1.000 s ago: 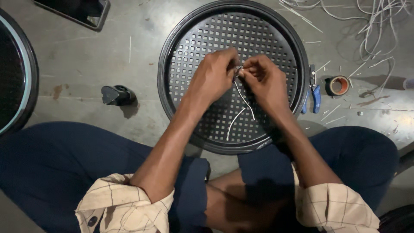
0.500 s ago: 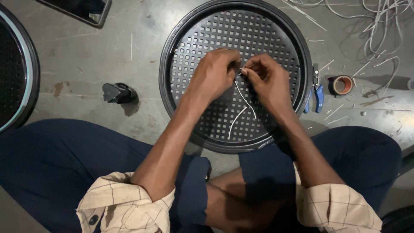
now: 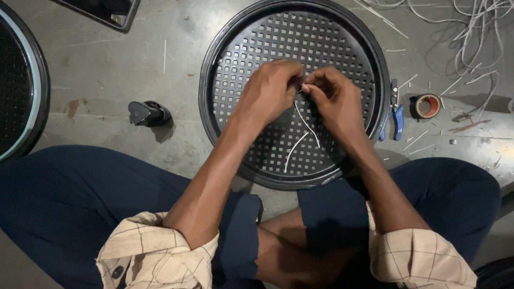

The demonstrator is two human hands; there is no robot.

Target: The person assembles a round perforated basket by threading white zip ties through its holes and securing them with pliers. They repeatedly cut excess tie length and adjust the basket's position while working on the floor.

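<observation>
A round black perforated grille (image 3: 342, 37) lies flat on the concrete floor in front of my crossed legs. Both hands meet over its middle. My left hand (image 3: 270, 91) and my right hand (image 3: 334, 99) pinch the same thin white wire (image 3: 305, 126) at its top, fingertips touching. Two loose ends of the wire hang down across the grille towards me. What the fingertips do to the wire is hidden between them.
Blue-handled pliers (image 3: 395, 115) and a roll of tape (image 3: 426, 106) lie right of the grille. A tangle of white wires (image 3: 476, 32) fills the top right. A small black part (image 3: 147, 113) sits left; another round black grille (image 3: 21, 85) is at the far left.
Both hands stay pinched on the wire over the grille, with only slight finger movement. The view has shifted a little.
</observation>
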